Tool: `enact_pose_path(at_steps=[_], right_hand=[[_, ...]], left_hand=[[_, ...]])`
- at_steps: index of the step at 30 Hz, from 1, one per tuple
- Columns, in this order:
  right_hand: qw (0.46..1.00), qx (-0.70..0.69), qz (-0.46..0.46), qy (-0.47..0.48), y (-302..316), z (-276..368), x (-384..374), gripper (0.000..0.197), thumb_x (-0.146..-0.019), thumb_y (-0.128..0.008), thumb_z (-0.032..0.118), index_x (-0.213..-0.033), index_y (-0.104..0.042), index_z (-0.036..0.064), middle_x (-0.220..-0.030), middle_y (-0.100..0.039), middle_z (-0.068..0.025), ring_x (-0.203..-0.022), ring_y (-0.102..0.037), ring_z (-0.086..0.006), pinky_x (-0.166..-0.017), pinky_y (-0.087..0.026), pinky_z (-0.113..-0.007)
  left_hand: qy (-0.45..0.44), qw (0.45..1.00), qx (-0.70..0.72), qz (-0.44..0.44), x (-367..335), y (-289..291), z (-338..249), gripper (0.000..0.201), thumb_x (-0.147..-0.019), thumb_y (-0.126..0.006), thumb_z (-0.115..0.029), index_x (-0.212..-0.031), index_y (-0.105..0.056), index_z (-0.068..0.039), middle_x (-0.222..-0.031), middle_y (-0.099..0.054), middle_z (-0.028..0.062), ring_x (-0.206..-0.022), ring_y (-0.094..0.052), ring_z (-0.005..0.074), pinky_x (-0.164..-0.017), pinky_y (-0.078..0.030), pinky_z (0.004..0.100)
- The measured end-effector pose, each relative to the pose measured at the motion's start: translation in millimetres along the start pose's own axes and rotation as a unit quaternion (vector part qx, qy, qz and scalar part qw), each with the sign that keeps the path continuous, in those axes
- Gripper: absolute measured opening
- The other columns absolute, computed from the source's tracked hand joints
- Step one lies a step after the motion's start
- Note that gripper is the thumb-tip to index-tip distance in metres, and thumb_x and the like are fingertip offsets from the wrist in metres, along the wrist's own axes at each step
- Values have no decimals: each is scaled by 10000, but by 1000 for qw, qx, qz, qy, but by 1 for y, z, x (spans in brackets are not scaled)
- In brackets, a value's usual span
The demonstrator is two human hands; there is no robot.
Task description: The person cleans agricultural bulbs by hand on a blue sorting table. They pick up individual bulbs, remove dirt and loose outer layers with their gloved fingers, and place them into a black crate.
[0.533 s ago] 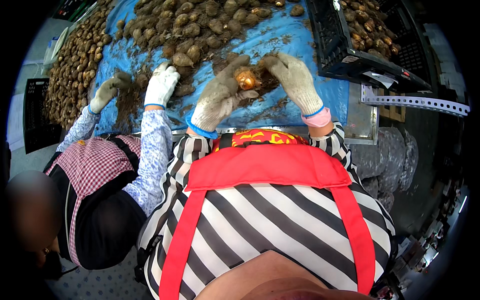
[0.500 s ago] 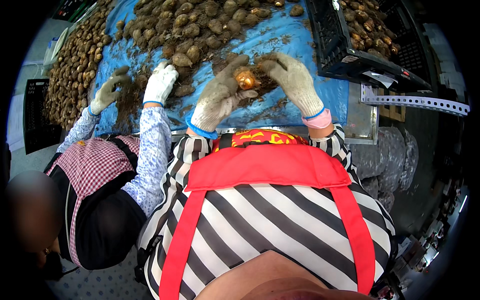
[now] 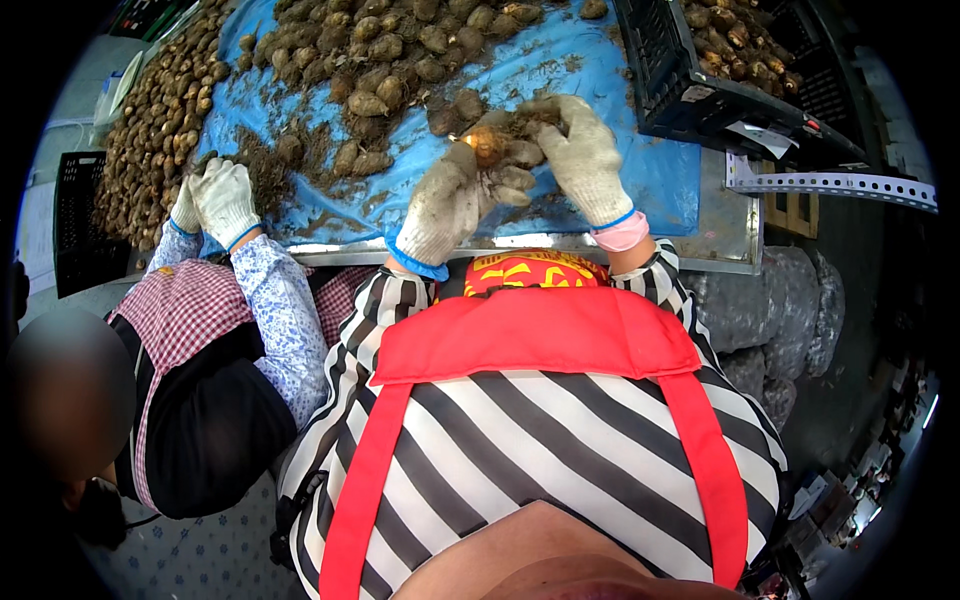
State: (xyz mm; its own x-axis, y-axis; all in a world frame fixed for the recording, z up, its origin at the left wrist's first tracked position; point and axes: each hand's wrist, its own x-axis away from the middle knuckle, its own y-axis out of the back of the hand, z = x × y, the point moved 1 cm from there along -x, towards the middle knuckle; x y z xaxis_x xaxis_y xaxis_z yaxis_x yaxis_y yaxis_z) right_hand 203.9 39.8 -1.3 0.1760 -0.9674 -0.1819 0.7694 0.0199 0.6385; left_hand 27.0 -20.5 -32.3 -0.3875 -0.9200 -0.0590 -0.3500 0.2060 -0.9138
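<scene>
Both gloved hands met over the blue sheet [image 3: 640, 170]. The left hand [image 3: 450, 200] and right hand [image 3: 585, 160] had fingers clamped on a muddy brown root [image 3: 487, 145]. A black crate [image 3: 700, 90] with a white tag sat right, near the table edge [image 3: 520, 250].

Both forearms reach forward from the body in striped sleeves, bent in toward each other so that the two gloved hands meet in front of the chest. The left hand [image 3: 452, 198] is curled, its dirty fingers [image 3: 512, 182] folded inward. The right hand [image 3: 583, 158] arches over from the other side, fingers bent down, wrist ringed by a pink cuff.
</scene>
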Motion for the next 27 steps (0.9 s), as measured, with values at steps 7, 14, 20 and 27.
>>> enact_pose_path(at_steps=[7, 14, 20, 27], right_hand=[[932, -338, 49, 125, 1, 16, 22, 385, -811, -690, 21, -1192, -657, -26, -1194, -664, -159, -1134, -635, -284, -964, -529, -390], [992, -89, -90, 16, 10, 3, 21, 188, -859, -697, 127, -1011, -691, 15, -999, -701, -177, -846, -696, -346, -797, -556, -417], [999, -27, -33, 20, 15, -24, 36, 251, -895, -674, 194, -1090, -695, 39, -1109, -688, -159, -959, -688, -344, -853, -547, -411], [988, -127, -28, 87, 14, 7, 35, 385, -849, -672, 76, -1233, -658, 58, -1197, -654, -143, -1083, -659, -316, -952, -527, -395]], left_hand=[[-4, 1000, 18, -23, 1, -4, 10, 586, -1068, -424, -365, -1487, -338, 36, -1421, -495, 269, -1227, -572, 420, -1042, -491, 563], [43, 985, 164, -20, 0, -7, 18, 713, -1074, -265, -528, -1525, -271, 25, -1510, -378, 315, -1363, -432, 497, -1165, -309, 653], [31, 982, 180, -54, 6, -8, 28, 675, -1090, -201, -487, -1517, -275, 31, -1447, -430, 329, -1296, -497, 490, -1093, -390, 674], [-23, 991, 132, -10, 14, -1, 32, 568, -1090, -316, -393, -1507, -315, -7, -1465, -430, 277, -1336, -470, 459, -1100, -399, 649]])
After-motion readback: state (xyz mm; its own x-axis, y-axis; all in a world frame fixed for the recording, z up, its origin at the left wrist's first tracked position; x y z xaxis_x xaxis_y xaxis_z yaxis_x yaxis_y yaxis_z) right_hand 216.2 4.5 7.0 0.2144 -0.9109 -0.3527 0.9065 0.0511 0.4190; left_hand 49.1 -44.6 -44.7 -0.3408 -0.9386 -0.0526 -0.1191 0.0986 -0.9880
